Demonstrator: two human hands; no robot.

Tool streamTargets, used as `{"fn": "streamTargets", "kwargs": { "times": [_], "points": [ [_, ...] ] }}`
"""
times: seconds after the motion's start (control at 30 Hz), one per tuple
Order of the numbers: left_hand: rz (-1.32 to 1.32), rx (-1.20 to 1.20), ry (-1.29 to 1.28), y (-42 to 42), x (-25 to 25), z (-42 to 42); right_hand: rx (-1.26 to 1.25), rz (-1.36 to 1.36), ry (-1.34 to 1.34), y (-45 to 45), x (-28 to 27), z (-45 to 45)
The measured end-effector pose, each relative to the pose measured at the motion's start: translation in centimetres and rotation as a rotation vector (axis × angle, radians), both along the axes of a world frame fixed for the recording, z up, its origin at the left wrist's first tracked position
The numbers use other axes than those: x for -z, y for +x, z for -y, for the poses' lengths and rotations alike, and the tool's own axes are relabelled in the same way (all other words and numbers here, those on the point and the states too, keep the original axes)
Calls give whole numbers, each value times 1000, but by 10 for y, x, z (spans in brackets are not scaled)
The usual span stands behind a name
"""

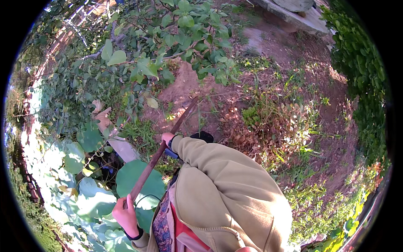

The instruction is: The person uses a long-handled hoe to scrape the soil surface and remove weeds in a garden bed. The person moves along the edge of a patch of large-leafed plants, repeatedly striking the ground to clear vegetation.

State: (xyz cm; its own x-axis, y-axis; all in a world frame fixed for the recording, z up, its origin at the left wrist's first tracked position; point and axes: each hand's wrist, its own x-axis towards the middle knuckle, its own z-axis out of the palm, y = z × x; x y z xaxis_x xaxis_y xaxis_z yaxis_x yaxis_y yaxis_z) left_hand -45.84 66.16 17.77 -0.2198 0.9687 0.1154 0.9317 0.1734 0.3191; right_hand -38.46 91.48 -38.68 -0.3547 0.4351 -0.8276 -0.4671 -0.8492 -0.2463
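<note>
A long wooden pole [151, 165] runs slantwise from the lower left up to the ground ahead. My left hand [125, 212] holds its near end between thumb and fingers, beside large round green leaves [138, 179]. Farther along the pole, my right hand [167, 137] is closed around its middle, at the end of a khaki sleeve. The far end of the pole reaches the reddish soil [181, 82]; whether a tool head is fixed there cannot be told. A dark shoe [203, 136] shows just beyond the right forearm.
Leafy branches [185, 41] hang ahead and to the left. A pale stone slab edge [122, 146] borders the big leaves. Dry leaves and weeds [267, 126] cover soil to the right. A stone ledge [296, 19] stands at the upper right, near a green hedge [362, 63].
</note>
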Motion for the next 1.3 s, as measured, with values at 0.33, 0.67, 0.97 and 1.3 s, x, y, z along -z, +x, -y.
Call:
{"fn": "streamTargets", "kwargs": {
  "times": [0.33, 0.67, 0.97, 1.3],
  "points": [
    [84, 293, 147, 5, -14, -35, 121, -108, 161, 39, -79, -11],
    [187, 669, 472, 42, -19, -96, 24, 312, 884, 124, -141, -28],
    [172, 652, 480, 55, -25, -131, 12, 141, 592, 135, -144, -60],
    [284, 573, 444, 67, -32, -141, 133, 20, 396, 141, -183, -60]
  ]
}}
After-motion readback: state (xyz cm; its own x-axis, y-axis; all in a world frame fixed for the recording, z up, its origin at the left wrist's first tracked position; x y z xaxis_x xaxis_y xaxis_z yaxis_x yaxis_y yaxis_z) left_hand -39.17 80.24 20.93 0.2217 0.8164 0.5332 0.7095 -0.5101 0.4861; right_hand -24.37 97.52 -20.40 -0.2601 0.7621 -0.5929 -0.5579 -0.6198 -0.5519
